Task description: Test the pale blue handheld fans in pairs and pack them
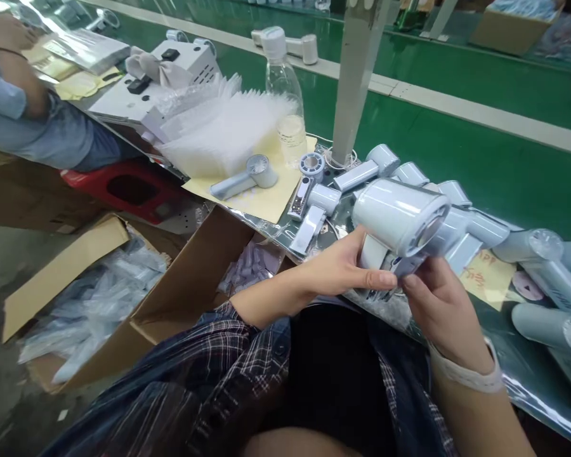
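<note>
A light-blue handheld fan (394, 212) with a wide round head is held up over the bench edge. My left hand (345, 263) is closed around its handle just below the head, thumb stretched across the front. My right hand (440, 301) pinches the handle from the other side; its fingertips are partly hidden. Part of the handle's inside seems to show between the hands. Left of them lie an opened fan body with a dark circuit board (302, 198) and a loose light-blue handle cover (309, 230). More light-blue fans (485, 227) lie close behind and to the right.
A bagged fan (247, 178) rests on yellow paper (271, 206) beside a stack of white plastic sleeves (233, 130) and a bottle (285, 95). A metal post (356, 76) rises behind. Cartons (190, 273) stand below left. A co-worker (33, 120) sits farther left.
</note>
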`<state>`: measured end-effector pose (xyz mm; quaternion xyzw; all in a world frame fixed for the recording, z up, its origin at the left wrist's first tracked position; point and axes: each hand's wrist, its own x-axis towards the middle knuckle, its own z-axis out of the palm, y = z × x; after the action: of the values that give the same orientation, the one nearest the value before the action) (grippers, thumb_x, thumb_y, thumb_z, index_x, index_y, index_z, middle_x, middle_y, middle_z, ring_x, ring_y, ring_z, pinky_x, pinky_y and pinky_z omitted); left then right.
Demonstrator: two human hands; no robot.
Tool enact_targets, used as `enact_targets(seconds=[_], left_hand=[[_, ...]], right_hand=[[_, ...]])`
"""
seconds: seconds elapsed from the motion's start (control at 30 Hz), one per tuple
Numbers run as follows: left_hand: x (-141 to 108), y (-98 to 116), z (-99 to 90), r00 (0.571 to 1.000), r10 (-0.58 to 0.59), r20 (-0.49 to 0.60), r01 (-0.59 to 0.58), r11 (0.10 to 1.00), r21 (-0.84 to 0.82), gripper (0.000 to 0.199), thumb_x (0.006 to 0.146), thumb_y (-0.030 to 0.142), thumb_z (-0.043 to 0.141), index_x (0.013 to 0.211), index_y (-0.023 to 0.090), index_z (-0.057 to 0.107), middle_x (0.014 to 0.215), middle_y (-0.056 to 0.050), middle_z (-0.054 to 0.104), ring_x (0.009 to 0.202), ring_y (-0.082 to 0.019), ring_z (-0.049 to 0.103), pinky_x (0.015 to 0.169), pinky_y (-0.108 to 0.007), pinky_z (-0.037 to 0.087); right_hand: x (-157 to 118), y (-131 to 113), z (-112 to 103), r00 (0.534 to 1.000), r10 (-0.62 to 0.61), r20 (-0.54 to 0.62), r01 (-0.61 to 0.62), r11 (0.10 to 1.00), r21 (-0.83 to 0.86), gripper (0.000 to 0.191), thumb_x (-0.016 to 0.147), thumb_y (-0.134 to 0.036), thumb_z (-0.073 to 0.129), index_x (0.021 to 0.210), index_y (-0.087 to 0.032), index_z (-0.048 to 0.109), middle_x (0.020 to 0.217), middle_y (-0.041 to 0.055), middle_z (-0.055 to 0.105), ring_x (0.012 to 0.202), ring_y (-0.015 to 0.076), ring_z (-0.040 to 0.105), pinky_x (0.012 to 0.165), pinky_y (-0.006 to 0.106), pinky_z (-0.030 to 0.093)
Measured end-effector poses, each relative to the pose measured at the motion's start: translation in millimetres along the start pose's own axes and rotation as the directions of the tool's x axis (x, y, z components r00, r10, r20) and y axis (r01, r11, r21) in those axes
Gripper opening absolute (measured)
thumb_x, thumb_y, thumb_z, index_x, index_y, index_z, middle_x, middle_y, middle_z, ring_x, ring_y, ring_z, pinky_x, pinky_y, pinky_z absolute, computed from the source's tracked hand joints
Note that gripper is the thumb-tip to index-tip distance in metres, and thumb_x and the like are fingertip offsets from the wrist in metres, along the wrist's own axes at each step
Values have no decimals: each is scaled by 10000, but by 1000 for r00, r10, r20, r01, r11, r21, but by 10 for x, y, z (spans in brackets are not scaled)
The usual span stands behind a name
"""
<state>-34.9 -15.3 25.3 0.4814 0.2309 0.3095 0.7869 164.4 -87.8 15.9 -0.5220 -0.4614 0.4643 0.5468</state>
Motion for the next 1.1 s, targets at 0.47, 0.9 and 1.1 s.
enact_targets(seconds=[0.47, 0.9, 1.1], left_hand=[[95, 94, 307, 984, -97, 150, 128, 969, -212, 763, 757, 246, 829, 1455, 227, 521, 1133, -61, 737, 1037, -255, 751, 792, -313, 593], [211, -44, 247, 994, 20, 109, 3, 979, -204, 498, 795, 425, 930, 1159, 176, 699, 953, -42, 769, 860, -193, 747, 844, -309, 601], [245, -423, 191, 995, -3, 96, 37, 933, -359, 842, 584, 937, 808, 857, 145, 729, 726, -33, 706, 609, -137, 659, 610, -239, 567]], right_hand=[[-416, -82, -255, 988, 133, -77, -104, 948, 300, 501, 797, -607, 906, 1216, -374, 762, 1195, 68, 827, 961, 325, 815, 735, 471, 709], [-423, -137, -168, 991, 64, -114, -14, 919, 394, 492, 754, -446, 989, 1201, -366, 799, 1214, 31, 833, 1051, 278, 810, 830, 404, 706], [-308, 41, -7, 971, -14, -237, 74, 967, 245, 500, 761, -509, 967, 1165, -321, 741, 1183, 52, 805, 979, 256, 787, 824, 394, 667]])
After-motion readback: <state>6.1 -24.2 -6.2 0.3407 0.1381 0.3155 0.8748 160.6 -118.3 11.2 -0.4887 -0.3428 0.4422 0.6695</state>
